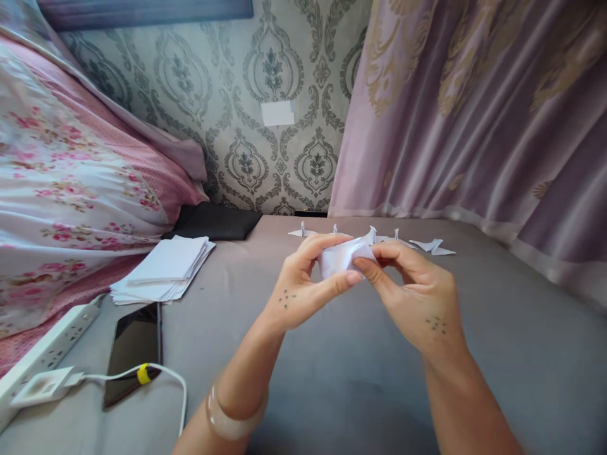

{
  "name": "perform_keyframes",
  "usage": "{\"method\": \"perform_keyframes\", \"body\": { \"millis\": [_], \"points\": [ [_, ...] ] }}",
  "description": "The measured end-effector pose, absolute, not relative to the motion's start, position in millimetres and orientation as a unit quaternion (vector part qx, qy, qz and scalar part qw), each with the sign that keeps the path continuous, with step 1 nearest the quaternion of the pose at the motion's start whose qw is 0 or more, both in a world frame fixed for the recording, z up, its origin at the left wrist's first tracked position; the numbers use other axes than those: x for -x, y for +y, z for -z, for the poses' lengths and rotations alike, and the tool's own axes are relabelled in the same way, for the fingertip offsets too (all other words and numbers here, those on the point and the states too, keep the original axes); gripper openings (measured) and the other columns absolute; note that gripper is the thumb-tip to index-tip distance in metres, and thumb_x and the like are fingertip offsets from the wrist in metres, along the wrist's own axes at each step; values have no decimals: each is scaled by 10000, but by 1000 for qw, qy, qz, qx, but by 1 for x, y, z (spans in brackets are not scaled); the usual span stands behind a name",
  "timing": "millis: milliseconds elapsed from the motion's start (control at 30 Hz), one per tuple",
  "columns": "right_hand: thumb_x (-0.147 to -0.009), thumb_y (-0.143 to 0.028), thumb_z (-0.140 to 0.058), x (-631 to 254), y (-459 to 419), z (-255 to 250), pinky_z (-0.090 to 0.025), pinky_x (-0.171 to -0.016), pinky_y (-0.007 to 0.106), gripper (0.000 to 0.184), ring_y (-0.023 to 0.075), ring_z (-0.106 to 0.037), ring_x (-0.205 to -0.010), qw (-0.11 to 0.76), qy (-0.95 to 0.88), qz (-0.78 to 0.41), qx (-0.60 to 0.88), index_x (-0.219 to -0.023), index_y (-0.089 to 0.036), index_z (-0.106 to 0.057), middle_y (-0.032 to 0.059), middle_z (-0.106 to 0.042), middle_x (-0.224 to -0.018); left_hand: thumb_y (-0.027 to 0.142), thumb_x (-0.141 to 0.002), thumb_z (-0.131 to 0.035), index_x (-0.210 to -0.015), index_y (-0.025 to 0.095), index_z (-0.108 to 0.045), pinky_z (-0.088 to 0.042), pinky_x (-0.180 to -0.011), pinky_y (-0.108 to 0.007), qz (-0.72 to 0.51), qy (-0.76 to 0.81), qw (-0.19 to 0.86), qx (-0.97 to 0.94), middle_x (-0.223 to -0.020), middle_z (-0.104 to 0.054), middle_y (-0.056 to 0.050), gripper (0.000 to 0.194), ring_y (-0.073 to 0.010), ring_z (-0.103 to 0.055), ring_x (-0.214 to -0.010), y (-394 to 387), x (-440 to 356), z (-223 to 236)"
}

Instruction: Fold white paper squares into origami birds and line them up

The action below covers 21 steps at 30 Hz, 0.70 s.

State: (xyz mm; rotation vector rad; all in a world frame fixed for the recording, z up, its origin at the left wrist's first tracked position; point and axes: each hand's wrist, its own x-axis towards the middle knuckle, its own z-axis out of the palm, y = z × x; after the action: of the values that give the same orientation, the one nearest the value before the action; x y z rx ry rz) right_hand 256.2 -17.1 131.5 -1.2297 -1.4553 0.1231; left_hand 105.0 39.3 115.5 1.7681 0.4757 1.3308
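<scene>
Between my two hands, above the grey surface, is a small folded piece of white paper. My left hand pinches its left side, with the thumb along the lower edge and the fingers behind. On the right side my right hand grips the paper between thumb and index finger. The far side of the fold is hidden from me. Behind my hands stand several folded paper cranes in a row, some partly covered by my fingers.
At the left lie a stack of white paper, a black flat case, a dark phone and a white power strip. A white cable with a yellow tie crosses the phone. Curtains hang at the right.
</scene>
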Motion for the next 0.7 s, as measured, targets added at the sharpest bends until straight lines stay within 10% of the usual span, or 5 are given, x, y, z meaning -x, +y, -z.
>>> {"method": "perform_keyframes", "body": {
  "millis": [700],
  "points": [
    [-838,-272,-647,-246,-8,-119,-572,-739,310,94,156,-658,-796,639,-573,-45,511,-917,-232,-681,11,-692,-882,190,-855,-655,-938,192,-532,-416,-1030,-427,-625,180,401,-645,-1255,-593,-125,149,-231,-562,-1169,33,-120,-106]
  ]
}}
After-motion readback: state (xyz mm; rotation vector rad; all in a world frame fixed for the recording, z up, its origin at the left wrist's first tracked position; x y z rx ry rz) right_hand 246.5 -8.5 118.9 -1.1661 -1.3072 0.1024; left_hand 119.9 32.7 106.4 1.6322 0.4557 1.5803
